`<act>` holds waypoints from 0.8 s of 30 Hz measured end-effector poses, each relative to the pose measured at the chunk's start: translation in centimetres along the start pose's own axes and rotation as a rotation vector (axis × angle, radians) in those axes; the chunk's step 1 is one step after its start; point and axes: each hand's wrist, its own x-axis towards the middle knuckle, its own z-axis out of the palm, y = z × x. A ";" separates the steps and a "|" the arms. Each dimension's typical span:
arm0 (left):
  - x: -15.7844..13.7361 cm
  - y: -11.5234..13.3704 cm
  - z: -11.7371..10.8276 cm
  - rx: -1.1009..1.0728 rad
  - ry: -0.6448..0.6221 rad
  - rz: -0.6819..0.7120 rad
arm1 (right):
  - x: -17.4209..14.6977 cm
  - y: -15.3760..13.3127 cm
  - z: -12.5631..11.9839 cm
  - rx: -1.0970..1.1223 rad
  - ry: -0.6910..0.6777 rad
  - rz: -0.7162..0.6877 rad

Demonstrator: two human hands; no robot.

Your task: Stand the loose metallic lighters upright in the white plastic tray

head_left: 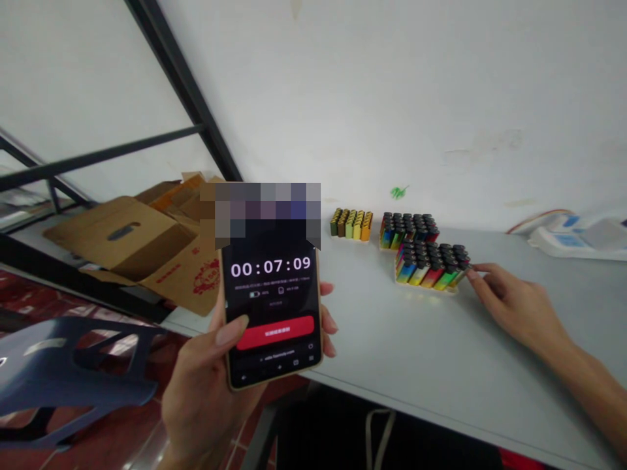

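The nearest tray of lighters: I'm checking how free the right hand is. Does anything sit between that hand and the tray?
Nothing visible does. The right hand lies on the table with its fingertips at the right end of the nearest tray of lighters. The left hand holds a phone.

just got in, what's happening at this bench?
A person's left hand holds up a phone with the thumb on its screen, which shows a timer reading 00:07:09 above a red button. The right hand rests on the grey table, fingertips touching the nearest tray of lighters. A second full tray and a smaller yellow-green batch sit behind it by the wall. An open cardboard box lies at the table's left end.
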 end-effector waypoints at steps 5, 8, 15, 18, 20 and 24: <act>-0.3 -0.3 0.7 0.021 0.005 0.065 | 0.0 0.0 0.1 0.003 0.008 -0.007; -0.2 -0.9 1.2 0.028 -0.001 0.119 | 0.0 -0.1 0.0 0.003 0.002 -0.010; 3.4 -2.2 -1.2 0.124 -0.042 0.141 | 0.1 -0.7 -0.1 0.036 -0.007 -0.005; 6.7 -2.0 -3.3 0.236 0.007 0.119 | 0.2 -1.0 0.1 0.062 0.006 -0.006; 9.1 -1.5 -4.8 0.366 0.079 0.064 | 0.2 -1.3 0.1 0.079 0.017 -0.002; 13.3 -0.4 -7.0 0.549 0.163 -0.031 | 0.4 -1.8 -0.1 0.116 0.035 0.031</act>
